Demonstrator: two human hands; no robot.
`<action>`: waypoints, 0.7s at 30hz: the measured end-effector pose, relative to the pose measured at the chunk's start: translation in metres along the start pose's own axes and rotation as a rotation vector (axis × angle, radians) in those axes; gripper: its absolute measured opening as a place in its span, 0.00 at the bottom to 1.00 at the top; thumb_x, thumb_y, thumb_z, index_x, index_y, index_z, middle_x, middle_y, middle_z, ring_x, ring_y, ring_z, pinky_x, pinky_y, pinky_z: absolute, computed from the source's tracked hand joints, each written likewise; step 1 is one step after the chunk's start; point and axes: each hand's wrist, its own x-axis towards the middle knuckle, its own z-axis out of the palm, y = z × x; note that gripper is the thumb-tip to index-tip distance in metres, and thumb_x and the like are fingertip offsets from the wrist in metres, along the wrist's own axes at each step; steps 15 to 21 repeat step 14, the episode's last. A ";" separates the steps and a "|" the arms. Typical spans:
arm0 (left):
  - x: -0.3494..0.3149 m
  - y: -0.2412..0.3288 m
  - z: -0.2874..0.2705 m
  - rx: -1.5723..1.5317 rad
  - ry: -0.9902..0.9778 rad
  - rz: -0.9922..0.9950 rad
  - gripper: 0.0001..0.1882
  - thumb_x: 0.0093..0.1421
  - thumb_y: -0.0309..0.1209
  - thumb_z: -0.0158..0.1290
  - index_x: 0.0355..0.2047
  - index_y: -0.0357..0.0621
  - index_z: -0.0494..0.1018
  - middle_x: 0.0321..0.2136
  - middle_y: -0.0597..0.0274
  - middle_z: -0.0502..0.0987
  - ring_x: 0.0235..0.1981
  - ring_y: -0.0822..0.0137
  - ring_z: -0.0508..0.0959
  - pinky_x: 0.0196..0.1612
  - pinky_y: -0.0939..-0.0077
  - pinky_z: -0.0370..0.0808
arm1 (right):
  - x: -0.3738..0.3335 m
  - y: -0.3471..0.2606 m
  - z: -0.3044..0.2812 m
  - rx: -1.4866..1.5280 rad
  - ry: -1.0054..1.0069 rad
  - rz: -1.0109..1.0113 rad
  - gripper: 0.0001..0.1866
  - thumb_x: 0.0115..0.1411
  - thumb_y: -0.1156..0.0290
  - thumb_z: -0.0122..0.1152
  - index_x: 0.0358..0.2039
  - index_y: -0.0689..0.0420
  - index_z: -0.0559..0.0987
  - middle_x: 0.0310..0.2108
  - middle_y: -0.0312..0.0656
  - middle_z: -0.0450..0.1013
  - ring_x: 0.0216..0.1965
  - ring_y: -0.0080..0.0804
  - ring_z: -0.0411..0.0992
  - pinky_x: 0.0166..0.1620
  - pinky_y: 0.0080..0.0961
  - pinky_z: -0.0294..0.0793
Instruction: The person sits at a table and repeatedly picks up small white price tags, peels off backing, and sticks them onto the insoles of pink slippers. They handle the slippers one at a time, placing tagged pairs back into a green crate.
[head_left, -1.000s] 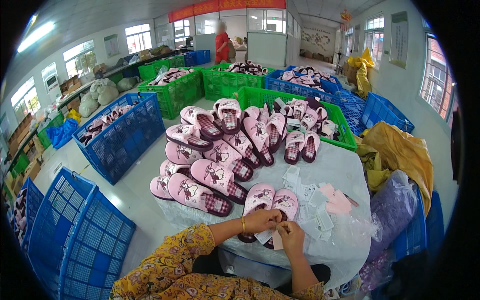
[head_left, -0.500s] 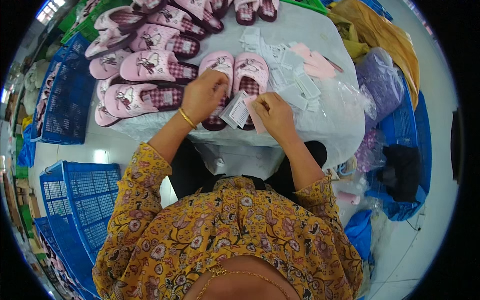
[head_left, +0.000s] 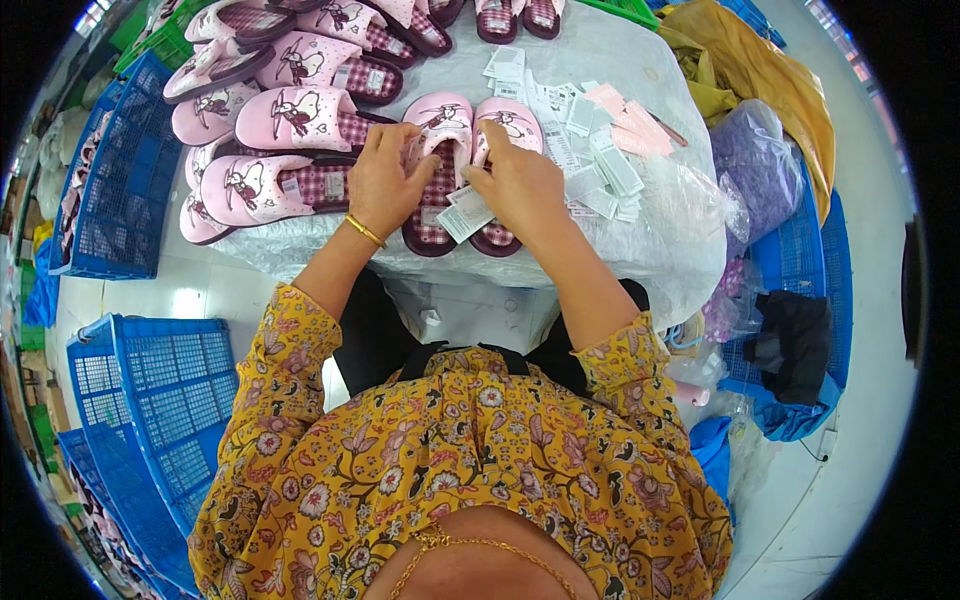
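A pair of pink slippers with a cartoon print and dark red checked insoles lies in front of me, toes pointing away. My left hand [head_left: 388, 182] has its fingers and thumb around the opening of the left slipper [head_left: 440, 112]. On the right slipper [head_left: 508, 118], my right hand [head_left: 522, 184] grips the inner edge of the upper, covering much of it. White paper tags [head_left: 466, 213] lie between the two slippers, across their insoles, just below my right thumb. Whether a thread joins the tags to a slipper is too small to see.
More pink slippers [head_left: 258, 190] are piled at the left of the plastic-covered table [head_left: 665, 240]. Loose white tags [head_left: 612, 165] and pink cards [head_left: 640, 130] lie to the right. Blue crates [head_left: 180, 390] stand at the left, and a bagged purple bundle [head_left: 762, 165] at the right.
My right hand has moved left and away from me, from a pink card onto the right slipper. That card no longer shows. My left hand has shifted slightly down and left, to the left slipper's opening.
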 end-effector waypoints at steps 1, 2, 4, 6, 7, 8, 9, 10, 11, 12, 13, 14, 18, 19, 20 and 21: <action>0.000 0.001 0.000 0.008 -0.010 -0.007 0.18 0.56 0.34 0.63 0.44 0.43 0.73 0.37 0.55 0.75 0.33 0.57 0.77 0.36 0.64 0.75 | 0.004 -0.007 0.000 -0.043 -0.040 0.030 0.24 0.55 0.61 0.65 0.50 0.56 0.71 0.28 0.49 0.79 0.30 0.48 0.79 0.31 0.44 0.75; 0.006 -0.005 0.006 -0.021 0.026 0.079 0.18 0.56 0.34 0.63 0.44 0.42 0.72 0.37 0.53 0.74 0.36 0.53 0.76 0.39 0.63 0.75 | 0.013 -0.006 0.005 -0.082 -0.005 0.005 0.22 0.56 0.59 0.64 0.47 0.57 0.72 0.28 0.49 0.79 0.31 0.48 0.79 0.31 0.45 0.75; 0.000 -0.014 0.011 -0.076 0.044 0.163 0.15 0.57 0.34 0.61 0.41 0.40 0.72 0.34 0.50 0.73 0.36 0.48 0.75 0.39 0.59 0.73 | 0.016 -0.002 0.025 -0.069 0.070 0.002 0.15 0.58 0.63 0.58 0.42 0.60 0.73 0.25 0.50 0.78 0.29 0.49 0.79 0.31 0.47 0.74; -0.001 -0.014 0.010 -0.171 0.059 0.116 0.13 0.58 0.31 0.60 0.40 0.39 0.72 0.33 0.52 0.73 0.35 0.53 0.74 0.40 0.64 0.73 | 0.026 0.007 0.040 -0.070 0.195 -0.022 0.10 0.56 0.72 0.54 0.37 0.61 0.75 0.21 0.50 0.77 0.24 0.50 0.77 0.28 0.49 0.73; -0.003 -0.016 0.010 -0.269 0.119 0.053 0.12 0.59 0.30 0.59 0.41 0.38 0.73 0.33 0.54 0.73 0.34 0.59 0.74 0.40 0.68 0.73 | 0.026 0.004 0.033 -0.064 0.201 -0.015 0.10 0.56 0.72 0.53 0.37 0.62 0.75 0.21 0.50 0.76 0.24 0.50 0.77 0.27 0.49 0.72; -0.002 -0.018 0.006 -0.307 0.156 0.064 0.12 0.60 0.29 0.57 0.42 0.37 0.73 0.34 0.55 0.73 0.34 0.62 0.74 0.39 0.70 0.72 | 0.024 0.011 0.030 -0.022 0.203 0.000 0.09 0.56 0.72 0.53 0.38 0.59 0.76 0.21 0.49 0.77 0.24 0.50 0.77 0.28 0.48 0.72; -0.003 -0.018 0.004 -0.315 0.195 0.070 0.09 0.62 0.28 0.55 0.41 0.38 0.73 0.35 0.56 0.74 0.34 0.62 0.74 0.40 0.71 0.72 | 0.018 0.013 0.023 -0.003 0.222 -0.007 0.09 0.56 0.72 0.54 0.38 0.57 0.76 0.22 0.49 0.77 0.25 0.50 0.77 0.28 0.48 0.72; -0.005 -0.026 0.009 -0.429 0.221 0.013 0.09 0.64 0.29 0.54 0.41 0.39 0.74 0.35 0.57 0.74 0.34 0.62 0.74 0.41 0.72 0.72 | 0.011 0.013 0.012 0.014 0.232 -0.016 0.10 0.56 0.71 0.55 0.38 0.56 0.76 0.23 0.48 0.77 0.25 0.50 0.77 0.29 0.47 0.73; -0.011 -0.035 0.014 -0.536 0.238 -0.057 0.08 0.65 0.30 0.53 0.41 0.39 0.74 0.36 0.59 0.74 0.35 0.62 0.74 0.42 0.72 0.72 | 0.001 0.015 0.005 0.041 0.229 -0.021 0.10 0.55 0.71 0.55 0.39 0.54 0.76 0.23 0.48 0.78 0.26 0.49 0.77 0.29 0.47 0.73; -0.015 -0.040 0.015 -0.519 0.219 -0.073 0.08 0.65 0.30 0.53 0.42 0.40 0.74 0.37 0.59 0.75 0.36 0.62 0.74 0.43 0.71 0.72 | -0.007 0.017 -0.002 0.097 0.203 -0.031 0.12 0.54 0.71 0.58 0.40 0.54 0.77 0.24 0.48 0.78 0.28 0.48 0.78 0.31 0.45 0.74; -0.019 -0.043 0.017 -0.503 0.193 -0.093 0.08 0.65 0.31 0.53 0.42 0.41 0.74 0.38 0.59 0.75 0.37 0.62 0.74 0.43 0.71 0.72 | -0.015 0.021 -0.010 0.152 0.173 -0.034 0.14 0.52 0.70 0.61 0.41 0.53 0.77 0.25 0.47 0.79 0.29 0.48 0.79 0.32 0.44 0.76; -0.023 -0.045 0.018 -0.487 0.168 -0.117 0.08 0.66 0.31 0.53 0.42 0.42 0.74 0.39 0.59 0.75 0.38 0.62 0.75 0.44 0.71 0.72 | -0.022 0.025 -0.018 0.209 0.138 -0.037 0.17 0.50 0.70 0.63 0.42 0.52 0.77 0.27 0.47 0.79 0.30 0.47 0.79 0.34 0.43 0.77; -0.023 -0.045 0.018 -0.487 0.168 -0.117 0.08 0.66 0.31 0.53 0.42 0.42 0.74 0.39 0.59 0.75 0.38 0.62 0.75 0.44 0.71 0.72 | -0.022 0.025 -0.018 0.209 0.138 -0.037 0.17 0.50 0.70 0.63 0.42 0.52 0.77 0.27 0.47 0.79 0.30 0.47 0.79 0.34 0.43 0.77; -0.023 -0.045 0.018 -0.487 0.168 -0.117 0.08 0.66 0.31 0.53 0.42 0.42 0.74 0.39 0.59 0.75 0.38 0.62 0.75 0.44 0.71 0.72 | -0.022 0.025 -0.018 0.209 0.138 -0.037 0.17 0.50 0.70 0.63 0.42 0.52 0.77 0.27 0.47 0.79 0.30 0.47 0.79 0.34 0.43 0.77; -0.023 -0.045 0.018 -0.487 0.168 -0.117 0.08 0.66 0.31 0.53 0.42 0.42 0.74 0.39 0.59 0.75 0.38 0.62 0.75 0.44 0.71 0.72 | -0.022 0.025 -0.018 0.209 0.138 -0.037 0.17 0.50 0.70 0.63 0.42 0.52 0.77 0.27 0.47 0.79 0.30 0.47 0.79 0.34 0.43 0.77; -0.023 -0.045 0.018 -0.487 0.168 -0.117 0.08 0.66 0.31 0.53 0.42 0.42 0.74 0.39 0.59 0.75 0.38 0.62 0.75 0.44 0.71 0.72 | -0.022 0.025 -0.018 0.209 0.138 -0.037 0.17 0.50 0.70 0.63 0.42 0.52 0.77 0.27 0.47 0.79 0.30 0.47 0.79 0.34 0.43 0.77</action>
